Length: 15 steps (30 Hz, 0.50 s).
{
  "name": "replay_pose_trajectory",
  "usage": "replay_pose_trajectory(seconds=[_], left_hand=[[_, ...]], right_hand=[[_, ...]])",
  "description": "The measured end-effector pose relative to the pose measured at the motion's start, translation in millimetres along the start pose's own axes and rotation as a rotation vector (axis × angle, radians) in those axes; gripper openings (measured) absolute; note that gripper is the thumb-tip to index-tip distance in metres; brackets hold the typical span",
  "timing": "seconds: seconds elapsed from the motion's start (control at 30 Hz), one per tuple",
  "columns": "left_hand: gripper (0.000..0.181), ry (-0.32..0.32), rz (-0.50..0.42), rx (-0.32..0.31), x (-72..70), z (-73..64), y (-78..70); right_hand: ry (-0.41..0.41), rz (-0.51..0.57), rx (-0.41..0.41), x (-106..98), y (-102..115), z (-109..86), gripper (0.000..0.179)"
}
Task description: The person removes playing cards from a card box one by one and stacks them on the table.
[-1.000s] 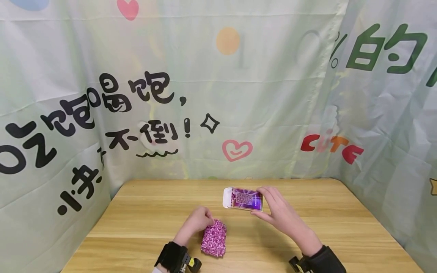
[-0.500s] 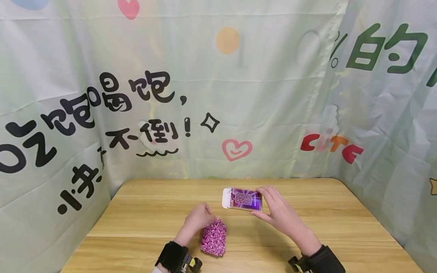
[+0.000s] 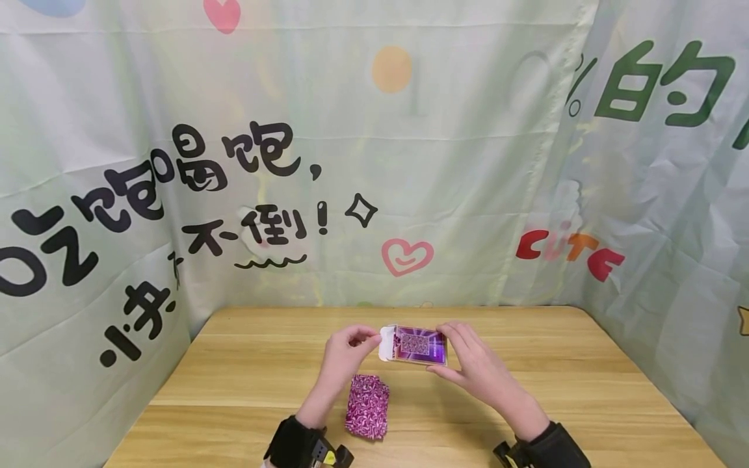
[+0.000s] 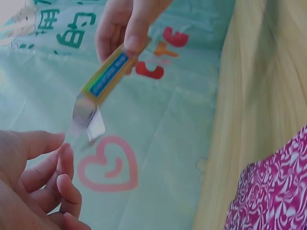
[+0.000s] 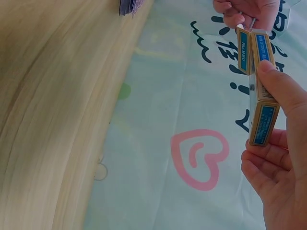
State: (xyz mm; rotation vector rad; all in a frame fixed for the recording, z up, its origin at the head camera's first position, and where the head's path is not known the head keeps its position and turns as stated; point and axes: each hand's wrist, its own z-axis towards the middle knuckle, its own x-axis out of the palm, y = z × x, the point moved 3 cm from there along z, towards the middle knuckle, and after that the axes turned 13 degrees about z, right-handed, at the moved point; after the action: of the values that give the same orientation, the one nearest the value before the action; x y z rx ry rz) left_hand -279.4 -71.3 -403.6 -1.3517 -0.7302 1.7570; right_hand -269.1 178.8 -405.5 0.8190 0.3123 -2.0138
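My right hand holds a purple playing-card box above the table, thumb along one edge and fingers on the opposite one. The box lies tilted, its open end and white flap pointing left. In the right wrist view the card box shows gold edges and blue labels. My left hand is at the flap, thumb and forefinger pinched together at its edge; the left wrist view shows these fingertips right by the silvery inner flap. Below lies a stack of magenta-and-white patterned cards.
The light wooden table runs back to a pale green printed cloth with lettering and hearts. Black camera straps sit round both wrists. The card stack lies near the left forearm.
My left hand has left the top edge of the card stack and moved up and right to the box's flap. The right hand and box have barely shifted.
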Motion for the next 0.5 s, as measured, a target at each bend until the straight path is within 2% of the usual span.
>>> replay_pose_trajectory(seconds=[0.1, 0.17, 0.5], left_hand=[[0.021, 0.039, 0.011, 0.016, 4.4, -4.0, -5.2], [0.022, 0.058, 0.026, 0.005, 7.8, -5.3, -5.6], [0.018, 0.075, 0.075, 0.006, 17.3, -7.3, -4.1]], right_hand=[[0.002, 0.004, 0.001, 0.7, 0.8, 0.1, 0.072], [0.004, 0.009, 0.001, 1.1, 1.8, 0.2, 0.072], [-0.008, 0.025, -0.031, 4.3, 7.5, 1.4, 0.071]])
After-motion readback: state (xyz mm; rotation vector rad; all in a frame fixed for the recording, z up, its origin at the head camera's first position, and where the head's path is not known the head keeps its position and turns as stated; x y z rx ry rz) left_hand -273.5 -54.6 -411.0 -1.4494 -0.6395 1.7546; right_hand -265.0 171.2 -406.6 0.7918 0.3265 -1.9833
